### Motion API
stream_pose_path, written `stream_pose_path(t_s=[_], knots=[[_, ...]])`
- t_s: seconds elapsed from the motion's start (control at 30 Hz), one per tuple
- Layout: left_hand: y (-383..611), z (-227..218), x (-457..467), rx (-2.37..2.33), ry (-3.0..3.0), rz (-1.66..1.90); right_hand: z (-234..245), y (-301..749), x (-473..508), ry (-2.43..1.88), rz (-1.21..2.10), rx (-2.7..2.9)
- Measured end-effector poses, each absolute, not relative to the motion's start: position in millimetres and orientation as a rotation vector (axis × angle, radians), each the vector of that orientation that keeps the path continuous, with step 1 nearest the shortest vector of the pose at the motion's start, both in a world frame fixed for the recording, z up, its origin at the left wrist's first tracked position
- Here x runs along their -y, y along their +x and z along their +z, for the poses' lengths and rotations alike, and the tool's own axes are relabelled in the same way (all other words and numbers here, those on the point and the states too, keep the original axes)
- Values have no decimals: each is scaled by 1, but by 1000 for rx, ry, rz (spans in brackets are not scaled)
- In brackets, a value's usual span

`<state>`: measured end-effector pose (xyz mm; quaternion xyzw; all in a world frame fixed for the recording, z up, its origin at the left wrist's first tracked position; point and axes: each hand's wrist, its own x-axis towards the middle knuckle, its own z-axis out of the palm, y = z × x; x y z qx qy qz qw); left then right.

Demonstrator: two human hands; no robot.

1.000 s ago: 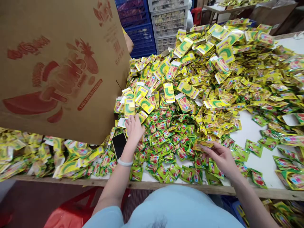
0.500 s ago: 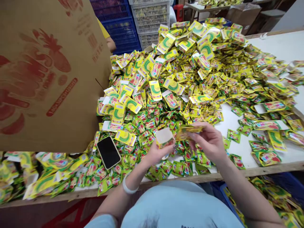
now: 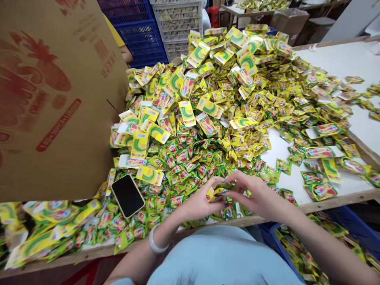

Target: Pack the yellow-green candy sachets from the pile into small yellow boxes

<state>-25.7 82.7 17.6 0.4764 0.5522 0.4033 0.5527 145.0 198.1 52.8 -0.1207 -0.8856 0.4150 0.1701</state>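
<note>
My left hand [image 3: 199, 202] and my right hand [image 3: 255, 194] meet near the table's front edge, both closed around a small yellow-green card box [image 3: 221, 189] with sachets pressed into it. Under and around them lies a spread of small green sachets [image 3: 190, 158]. Behind rises a big heap of yellow-green folded card boxes [image 3: 225, 75]. A black phone [image 3: 127, 195] lies face up on the sachets, left of my left hand. A white bracelet [image 3: 154, 242] circles my left wrist.
A large brown carton [image 3: 53, 99] stands at the left, with another person's arm [image 3: 123, 50] behind it. Blue and white crates [image 3: 154, 27] stand at the back. Bare white tabletop [image 3: 341, 59] shows at the right. A blue bin [image 3: 297, 253] with packets sits below the table edge.
My left hand left the pile with a card box. My right hand brought sachets to it. Both hands have come together lower, near the table edge, closing round the box.
</note>
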Motion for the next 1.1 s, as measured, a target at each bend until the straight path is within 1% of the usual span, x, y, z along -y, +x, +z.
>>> stream_pose_path(t_s=[0.1, 0.17, 0.23, 0.3, 0.37, 0.4, 0.43, 0.5, 0.57, 0.6, 0.63, 0.73, 0.8, 0.87, 0.93, 1.0, 1.1], knots=[[-19, 12, -78, -1240, 1076, 854, 27, 160, -190, -269, 1188, 2380], [-12, 9, -78, -1203, 1085, 825, 16, 167, -181, -234, 1295, 2427], [-4, 6, -82, -1188, 1103, 807, 13, 174, -176, -282, 1417, 2480], [1, 5, -89, -1196, 1155, 788, 15, 185, -180, -379, 1398, 2459], [2, 3, -98, -1263, 1308, 804, 20, 206, -197, -558, 1186, 2367], [-1, 1, -103, -1344, 1419, 830, 23, 220, -210, -689, 1006, 2308], [-4, -1, -109, -1456, 1542, 856, 25, 234, -225, -852, 786, 2253], [-13, -9, -123, -1697, 1774, 855, 27, 259, -254, -1225, 217, 2164], [-21, -19, -137, -1817, 1947, 747, 23, 268, -275, -1457, -216, 2155], [-25, -24, -144, -1818, 2018, 671, 18, 265, -281, -1476, -323, 2202], [-27, -28, -150, -1802, 2075, 606, 11, 257, -284, -1428, -347, 2285], [-30, -36, -158, -1736, 2135, 578, -12, 213, -279, -1065, -172, 2632], [-31, -37, -155, -1707, 2030, 736, -25, 185, -275, -869, -63, 2827], [-32, -36, -148, -1726, 1726, 984, -32, 167, -276, -797, 18, 2902], [-32, -34, -141, -1716, 1286, 1213, -35, 161, -278, -794, 197, 2814], [-31, -31, -135, -1633, 896, 1371, -31, 161, -277, -822, 548, 2541], [-28, -26, -132, -1497, 596, 1509, -15, 164, -263, -787, 1272, 2084]])
